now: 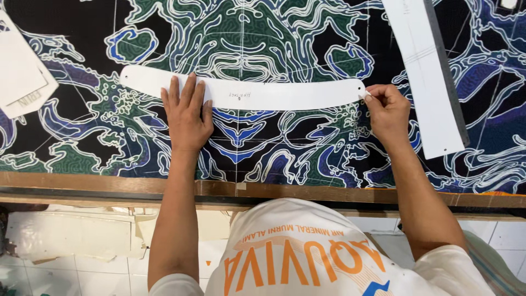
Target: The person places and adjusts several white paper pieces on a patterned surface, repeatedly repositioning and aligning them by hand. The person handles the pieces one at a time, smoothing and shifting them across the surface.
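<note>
Left hand point(187, 114) presses flat, fingers spread, on a long curved white pattern piece point(246, 94) (lying across patterned fabric point(257, 142)); right hand point(387, 111) pinches its end with a small white marker.

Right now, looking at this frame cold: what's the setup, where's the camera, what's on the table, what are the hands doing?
There is no machine here: a person works with two bare hands, and the single picture comes from a camera worn on their head, looking down. A patterned fabric in black, green and blue covers a wooden table. On it lies a long curved white paper pattern piece. The left hand lies flat on it, palm down. The right hand is closed at the piece's right tip, fingers pinched there; whether they grip a small marker I cannot tell. Other white pattern pieces lie at the upper left and upper right.
</note>
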